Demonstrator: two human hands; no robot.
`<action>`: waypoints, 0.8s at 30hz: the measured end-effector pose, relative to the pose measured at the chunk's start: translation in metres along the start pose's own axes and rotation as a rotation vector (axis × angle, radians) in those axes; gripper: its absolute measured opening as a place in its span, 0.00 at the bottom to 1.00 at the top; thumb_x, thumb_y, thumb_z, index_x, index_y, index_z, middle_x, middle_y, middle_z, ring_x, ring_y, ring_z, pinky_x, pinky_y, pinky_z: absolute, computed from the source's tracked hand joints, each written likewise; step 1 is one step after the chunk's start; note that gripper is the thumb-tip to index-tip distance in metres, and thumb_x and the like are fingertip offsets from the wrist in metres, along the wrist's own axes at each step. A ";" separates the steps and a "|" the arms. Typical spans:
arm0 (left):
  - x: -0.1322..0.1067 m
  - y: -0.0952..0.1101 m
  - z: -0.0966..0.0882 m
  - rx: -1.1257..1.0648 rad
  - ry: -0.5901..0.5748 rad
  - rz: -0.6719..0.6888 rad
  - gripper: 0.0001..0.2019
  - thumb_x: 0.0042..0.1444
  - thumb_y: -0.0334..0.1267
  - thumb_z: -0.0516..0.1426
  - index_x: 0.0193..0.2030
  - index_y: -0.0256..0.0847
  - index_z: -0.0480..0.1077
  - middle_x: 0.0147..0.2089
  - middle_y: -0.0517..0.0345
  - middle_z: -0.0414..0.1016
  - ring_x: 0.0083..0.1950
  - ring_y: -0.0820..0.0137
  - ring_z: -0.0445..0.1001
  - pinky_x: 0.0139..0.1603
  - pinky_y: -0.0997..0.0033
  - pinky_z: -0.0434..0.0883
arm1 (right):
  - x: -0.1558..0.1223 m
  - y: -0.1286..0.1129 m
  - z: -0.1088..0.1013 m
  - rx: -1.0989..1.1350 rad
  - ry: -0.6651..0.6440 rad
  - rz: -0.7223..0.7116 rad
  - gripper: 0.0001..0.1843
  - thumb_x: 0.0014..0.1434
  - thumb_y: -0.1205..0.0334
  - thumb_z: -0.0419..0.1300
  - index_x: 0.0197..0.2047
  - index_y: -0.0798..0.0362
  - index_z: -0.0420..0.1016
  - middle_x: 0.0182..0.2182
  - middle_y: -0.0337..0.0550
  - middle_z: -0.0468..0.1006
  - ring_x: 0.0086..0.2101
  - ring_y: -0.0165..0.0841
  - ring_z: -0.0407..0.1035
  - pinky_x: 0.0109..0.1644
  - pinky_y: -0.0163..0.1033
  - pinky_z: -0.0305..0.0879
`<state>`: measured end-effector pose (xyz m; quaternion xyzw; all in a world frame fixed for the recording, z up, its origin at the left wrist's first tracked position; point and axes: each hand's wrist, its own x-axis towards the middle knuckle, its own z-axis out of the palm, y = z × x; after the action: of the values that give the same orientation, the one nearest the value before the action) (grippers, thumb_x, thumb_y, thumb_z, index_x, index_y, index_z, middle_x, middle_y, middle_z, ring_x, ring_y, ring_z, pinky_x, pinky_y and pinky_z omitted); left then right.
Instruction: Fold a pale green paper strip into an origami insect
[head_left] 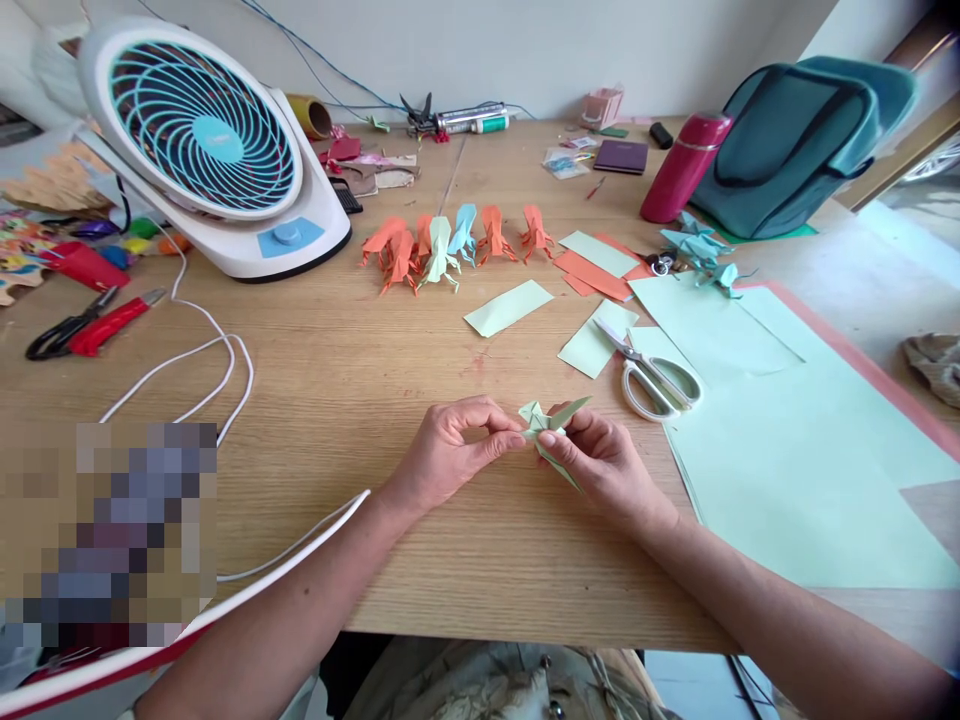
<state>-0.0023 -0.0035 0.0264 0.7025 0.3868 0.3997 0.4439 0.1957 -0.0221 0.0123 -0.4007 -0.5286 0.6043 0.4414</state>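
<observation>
A partly folded piece of pale green paper (553,448) is held just above the wooden table, between my two hands. My left hand (454,445) pinches its left end between thumb and forefinger. On the other side, my right hand (604,455) grips the folds, thumb on top, with pointed flaps sticking out above and below. Some of the paper is hidden by the fingers. Farther back stands a row of folded paper figures with thin legs: orange ones (491,235), a pale green one (441,252) and a light blue one (464,232).
White-handled scissors (660,388) lie right of my hands, beside cut green strips (510,307) and large green sheets (810,480). A white fan (289,215) stands back left, near red-handled pliers (112,325). A pink bottle (686,165) and teal bag (795,150) stand back right.
</observation>
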 end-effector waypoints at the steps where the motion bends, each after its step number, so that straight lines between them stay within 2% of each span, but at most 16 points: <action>1: 0.000 0.000 -0.001 0.021 -0.006 -0.004 0.06 0.58 0.36 0.64 0.31 0.38 0.77 0.33 0.58 0.80 0.35 0.72 0.76 0.40 0.75 0.68 | 0.000 0.000 0.000 -0.004 0.004 -0.005 0.17 0.59 0.49 0.67 0.29 0.52 0.70 0.25 0.36 0.73 0.28 0.28 0.64 0.33 0.35 0.60; 9: 0.001 0.004 -0.008 0.047 -0.081 -0.067 0.13 0.60 0.42 0.63 0.28 0.37 0.77 0.28 0.58 0.79 0.31 0.73 0.75 0.34 0.77 0.67 | 0.000 0.001 -0.001 -0.003 0.028 0.020 0.19 0.58 0.46 0.67 0.29 0.52 0.71 0.24 0.37 0.74 0.26 0.28 0.64 0.31 0.35 0.60; 15: 0.001 -0.002 -0.015 -0.051 -0.162 -0.138 0.20 0.59 0.54 0.61 0.32 0.37 0.80 0.22 0.57 0.76 0.23 0.74 0.71 0.25 0.76 0.64 | 0.001 0.002 -0.002 -0.008 0.027 0.055 0.23 0.55 0.40 0.67 0.28 0.51 0.71 0.23 0.38 0.74 0.25 0.29 0.64 0.29 0.36 0.60; 18: 0.004 -0.004 -0.018 -0.119 -0.207 -0.184 0.23 0.57 0.58 0.61 0.33 0.36 0.80 0.27 0.53 0.79 0.27 0.71 0.74 0.29 0.75 0.67 | 0.001 0.003 -0.003 -0.034 0.023 0.020 0.22 0.56 0.42 0.67 0.28 0.52 0.70 0.24 0.38 0.74 0.25 0.28 0.64 0.29 0.35 0.59; 22: 0.006 0.000 -0.015 -0.128 -0.170 -0.165 0.26 0.56 0.60 0.61 0.45 0.37 0.78 0.42 0.48 0.80 0.40 0.65 0.76 0.41 0.69 0.71 | 0.000 0.003 -0.005 -0.166 0.047 -0.042 0.18 0.59 0.48 0.66 0.30 0.52 0.69 0.23 0.34 0.67 0.24 0.27 0.57 0.28 0.34 0.53; 24: 0.005 0.001 -0.009 -0.130 -0.158 -0.159 0.25 0.58 0.59 0.60 0.46 0.36 0.78 0.41 0.49 0.79 0.39 0.67 0.74 0.39 0.70 0.69 | -0.001 0.003 -0.003 -0.264 0.054 -0.056 0.17 0.59 0.50 0.66 0.30 0.52 0.68 0.23 0.33 0.65 0.24 0.27 0.55 0.28 0.35 0.52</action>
<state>-0.0083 0.0036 0.0312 0.6689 0.3783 0.3309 0.5477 0.1986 -0.0218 0.0086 -0.4564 -0.6026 0.5058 0.4157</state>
